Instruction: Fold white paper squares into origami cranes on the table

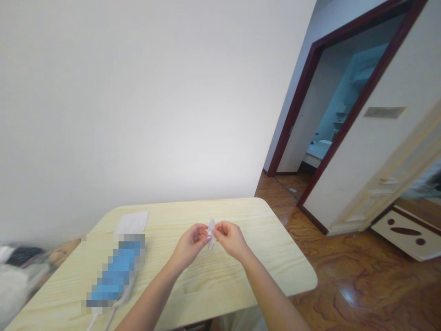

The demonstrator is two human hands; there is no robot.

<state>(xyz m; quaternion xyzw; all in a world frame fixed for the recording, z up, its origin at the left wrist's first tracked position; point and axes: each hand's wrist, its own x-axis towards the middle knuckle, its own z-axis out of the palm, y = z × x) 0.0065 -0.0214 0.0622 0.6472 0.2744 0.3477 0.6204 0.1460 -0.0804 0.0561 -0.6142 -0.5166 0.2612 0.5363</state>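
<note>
You pinch a small clear wrapper (211, 233) between the fingertips of your left hand (190, 245) and right hand (230, 238), holding it upright just above the wooden table (241, 276).

L hand (189, 243) & R hand (231, 239) bare, forearms bare too.
</note>
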